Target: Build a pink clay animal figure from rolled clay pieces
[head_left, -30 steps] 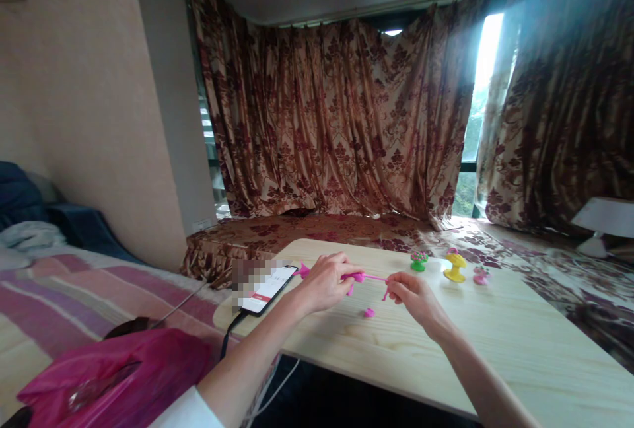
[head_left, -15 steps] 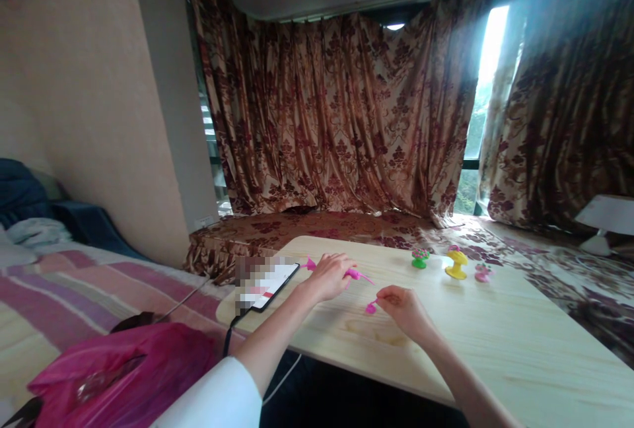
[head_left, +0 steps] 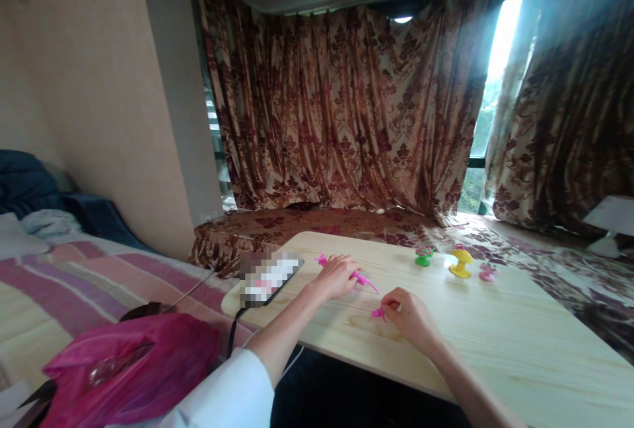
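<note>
My left hand (head_left: 339, 275) is closed over a long bright pink modelling piece (head_left: 365, 280) just above the wooden table (head_left: 470, 329). One thin, pointed end of it sticks out to the right, and a flared end shows beyond the hand on the left; the middle is covered by my fingers. To the right, my right hand (head_left: 407, 314) pinches a small pink piece (head_left: 378, 314) between thumb and fingertips. That piece hangs low near the tabletop, below the thin tip and apart from it. Its exact shape is too small to make out.
At the table's far right stand small clay-like figures: green with a dotted top (head_left: 424, 256), yellow (head_left: 460, 262) and pink (head_left: 488, 272). A blurred-out phone or tablet (head_left: 277, 283) lies on the left. A magenta plastic bag (head_left: 133, 368) rests on the striped bed (head_left: 84, 283).
The thin end of the long pink piece now tilts further down to the right. My right hand has turned slightly, and its small pink piece has shifted a little right and down.
</note>
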Motion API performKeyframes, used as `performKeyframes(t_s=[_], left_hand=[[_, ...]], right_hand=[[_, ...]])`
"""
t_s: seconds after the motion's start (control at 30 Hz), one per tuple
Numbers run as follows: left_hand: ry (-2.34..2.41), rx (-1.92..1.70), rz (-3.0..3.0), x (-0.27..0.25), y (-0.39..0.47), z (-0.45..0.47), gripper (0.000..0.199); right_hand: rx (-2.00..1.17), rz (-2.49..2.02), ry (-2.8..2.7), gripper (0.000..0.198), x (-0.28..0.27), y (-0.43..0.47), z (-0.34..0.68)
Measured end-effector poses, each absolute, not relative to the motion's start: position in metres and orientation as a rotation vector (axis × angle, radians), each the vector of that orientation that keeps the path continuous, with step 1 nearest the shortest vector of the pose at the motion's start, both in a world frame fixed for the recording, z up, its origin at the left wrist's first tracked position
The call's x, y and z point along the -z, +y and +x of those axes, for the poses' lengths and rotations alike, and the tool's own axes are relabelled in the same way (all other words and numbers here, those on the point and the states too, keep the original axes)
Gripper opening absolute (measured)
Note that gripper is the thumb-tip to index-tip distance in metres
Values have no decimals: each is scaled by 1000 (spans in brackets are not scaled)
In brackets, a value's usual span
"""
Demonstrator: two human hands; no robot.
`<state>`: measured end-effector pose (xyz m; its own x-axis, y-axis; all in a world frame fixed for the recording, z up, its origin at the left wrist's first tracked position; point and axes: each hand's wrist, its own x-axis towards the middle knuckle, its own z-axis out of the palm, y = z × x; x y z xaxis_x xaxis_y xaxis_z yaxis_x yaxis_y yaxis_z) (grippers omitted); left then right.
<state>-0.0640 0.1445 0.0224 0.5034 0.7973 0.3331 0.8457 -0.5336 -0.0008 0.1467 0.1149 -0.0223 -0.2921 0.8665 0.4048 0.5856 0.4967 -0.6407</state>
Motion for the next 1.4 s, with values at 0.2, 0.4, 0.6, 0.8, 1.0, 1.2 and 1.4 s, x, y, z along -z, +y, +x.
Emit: performKeyframes(t_s=[0.2, 0.4, 0.6, 0.8, 1.0, 1.2, 1.4], left_hand=[[-1455, 451, -2584, -24, 144, -66, 28], [-1521, 466, -2611, -29, 144, -70, 29], [-1578, 634, -2710, -35, 146, -74, 30], [-1634, 1092, -2879, -57, 135, -82, 28], [-1554, 1477, -3111, -78, 113, -70, 35], [-1458, 1654, -3213, -84, 103, -58, 32], [-1426, 1641, -3263, -91, 96, -54, 30]], right_hand=[[-529, -1174, -1992, 24, 29, 120, 150], [-620, -1114, -1969, 27, 27, 120, 152], [-693, -1062, -1838, 26, 24, 122, 155], [-847, -1011, -1631, 36, 2, 122, 166], [-1111, -857, -1532, 41, -34, 102, 148], [-1272, -744, -1489, 38, -43, 95, 135], [-1318, -725, -1461, 32, -44, 98, 139]])
